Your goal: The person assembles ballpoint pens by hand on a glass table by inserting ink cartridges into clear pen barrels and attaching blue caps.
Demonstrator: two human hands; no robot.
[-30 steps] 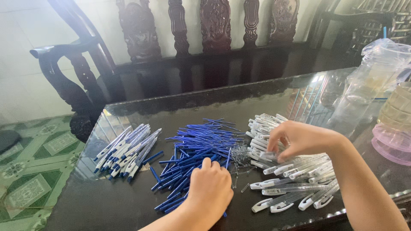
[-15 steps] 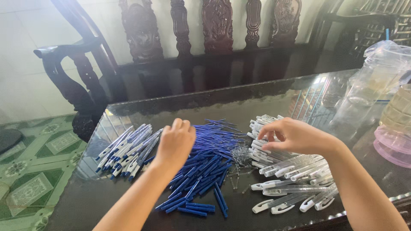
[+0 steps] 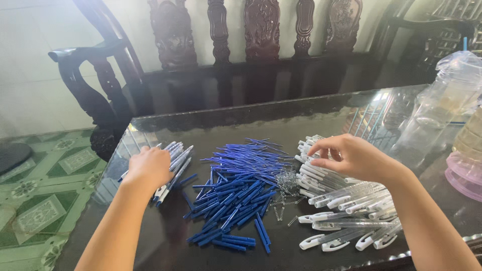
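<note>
My left hand (image 3: 150, 166) rests palm down on a small heap of assembled blue-and-white pens (image 3: 173, 168) at the left of the dark glass table (image 3: 261, 120); whether it grips one is hidden. A big pile of blue pen refills and caps (image 3: 236, 193) lies in the middle. My right hand (image 3: 351, 156) hovers over a heap of clear pen barrels with white clips (image 3: 346, 206), its fingers pinching at a barrel near the top of the heap. Small metal springs (image 3: 286, 183) lie scattered between the blue pile and the barrels.
A carved dark wooden bench (image 3: 261, 55) stands behind the table. Clear plastic containers (image 3: 442, 110) and a pink-based jar (image 3: 467, 165) crowd the right edge. Green patterned floor tiles (image 3: 45, 200) show at the left.
My left hand has swept from the near side of the blue pile leftward onto the heap of assembled pens. My right hand has stayed over the clear barrels.
</note>
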